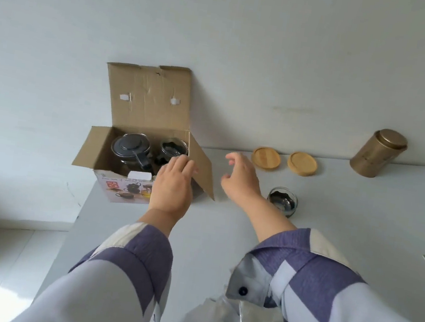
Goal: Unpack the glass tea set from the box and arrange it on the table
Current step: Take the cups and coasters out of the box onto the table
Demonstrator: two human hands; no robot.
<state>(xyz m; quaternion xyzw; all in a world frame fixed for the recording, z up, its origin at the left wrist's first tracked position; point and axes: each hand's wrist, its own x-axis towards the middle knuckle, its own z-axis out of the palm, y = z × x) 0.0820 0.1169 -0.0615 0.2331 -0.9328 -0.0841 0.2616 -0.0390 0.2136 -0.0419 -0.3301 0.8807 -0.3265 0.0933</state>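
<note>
Brown cardboard box (137, 151) open, dark-lidded glass teapot (130, 147) and glass cup (174, 147) inside it, another glass cup (281, 201) out right of the box, your left hand (174, 183) at the box's right side, fingers straight, your right hand (241, 178) just right of the box, fingers loose, holding nothing

1. Your left hand (173, 182) reaches over the near right corner of the open box (114, 160); the teapot (131, 147) sits inside, left of it, and a cup (174, 148) just beyond your fingertips.
2. Your right hand (241, 181) hovers right of the box flap.
3. A glass cup (281, 201) stands on the table (213, 228) just right of that wrist.
4. Two coasters (265, 158) lie beyond your right hand, and the tin (377, 152) farther right.
</note>
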